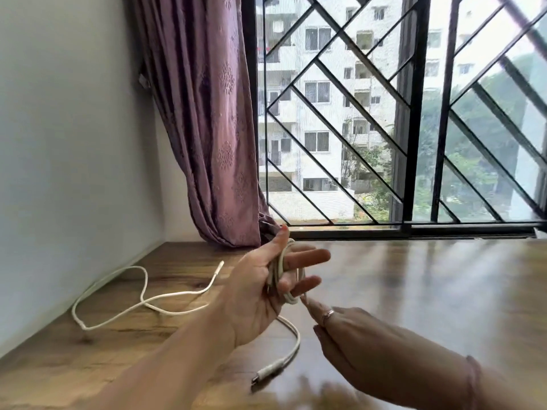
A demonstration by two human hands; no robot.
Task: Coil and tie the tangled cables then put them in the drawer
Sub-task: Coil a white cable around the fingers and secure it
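My left hand [260, 294] is raised palm-up over the wooden table, fingers spread, with a white cable coil [285, 272] wound around them. That cable's loose tail [291, 338] hangs down below the hand and ends in a plug [266, 375] lying on the table. My right hand [355, 347], wearing a ring, comes in from the lower right; its fingertips touch the coil near its lower edge. A second white cable [142, 303] lies loose and uncoiled on the table at the left, near the wall.
The wooden table [414, 291] runs to the window sill. A white wall borders it on the left. A purple curtain [213, 143] hangs at the back left corner, beside a barred window [399, 128]. No drawer is in view.
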